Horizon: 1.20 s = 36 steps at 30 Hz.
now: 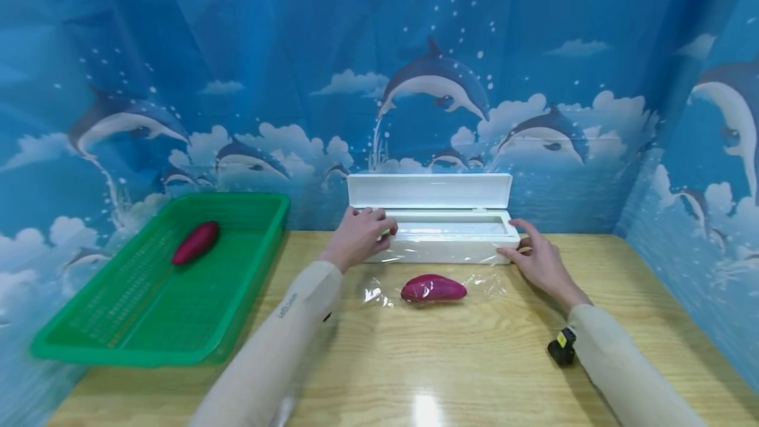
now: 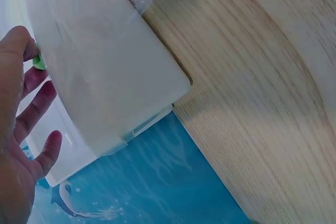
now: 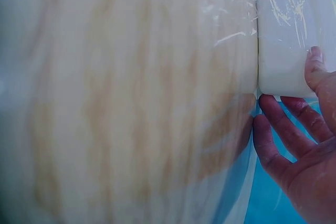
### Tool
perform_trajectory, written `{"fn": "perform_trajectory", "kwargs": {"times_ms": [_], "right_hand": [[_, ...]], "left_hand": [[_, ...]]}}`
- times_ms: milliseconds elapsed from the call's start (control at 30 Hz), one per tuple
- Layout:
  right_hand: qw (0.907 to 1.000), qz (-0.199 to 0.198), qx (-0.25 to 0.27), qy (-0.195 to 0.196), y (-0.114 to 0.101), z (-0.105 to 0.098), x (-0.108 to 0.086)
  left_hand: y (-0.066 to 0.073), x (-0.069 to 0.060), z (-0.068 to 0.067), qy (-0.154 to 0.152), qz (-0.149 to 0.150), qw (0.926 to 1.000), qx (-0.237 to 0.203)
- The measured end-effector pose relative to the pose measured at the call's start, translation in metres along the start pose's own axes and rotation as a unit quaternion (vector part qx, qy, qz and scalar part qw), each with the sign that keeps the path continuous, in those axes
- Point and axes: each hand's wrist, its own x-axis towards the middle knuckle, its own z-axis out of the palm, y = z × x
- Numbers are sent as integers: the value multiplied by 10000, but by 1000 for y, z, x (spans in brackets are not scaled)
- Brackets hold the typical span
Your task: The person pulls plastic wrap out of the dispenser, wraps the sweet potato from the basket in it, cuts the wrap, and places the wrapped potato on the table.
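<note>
A white cling film dispenser box [image 1: 441,252] stands at the back of the table, its lid [image 1: 429,191] raised. Between thumb and index finger, my left hand [image 1: 360,237] pinches a small green slider [image 2: 39,63] at the box's left part. At the other end my right hand [image 1: 544,267] grips the box, thumb on its front and fingers by its end face. Clear cling film [image 1: 379,292] comes over the front onto the table. A purple sweet potato [image 1: 434,288] lies in front of the box with film about it; whether the film is over or under it is hard to tell.
On the left sits a green plastic basket [image 1: 201,295] holding another purple sweet potato [image 1: 197,242]. A blue dolphin-print curtain [image 1: 332,51] hangs behind and to the right of the wooden table [image 1: 462,361]. A small black device [image 1: 561,348] is at the right wrist.
</note>
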Motion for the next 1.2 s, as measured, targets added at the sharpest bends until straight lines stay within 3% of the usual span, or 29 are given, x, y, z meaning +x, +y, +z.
{"fn": "perform_trajectory", "kwargs": {"times_ms": [233,667,967,1200], "right_hand": [[10000,61,8,-45,-1,1,0],[9999,109,81,-107,-1,0,1],[9998,160,89,-99,-1,-5,1],[9997,162,55,-167,0,-2,2]], "left_hand": [[-4,-3,-1,43,101,9999,31],[-10,-8,-5,-149,-70,9999,-42],[-25,-23,-9,-259,-488,9984,-129],[-27,-32,-11,-262,-470,9985,-86]]}}
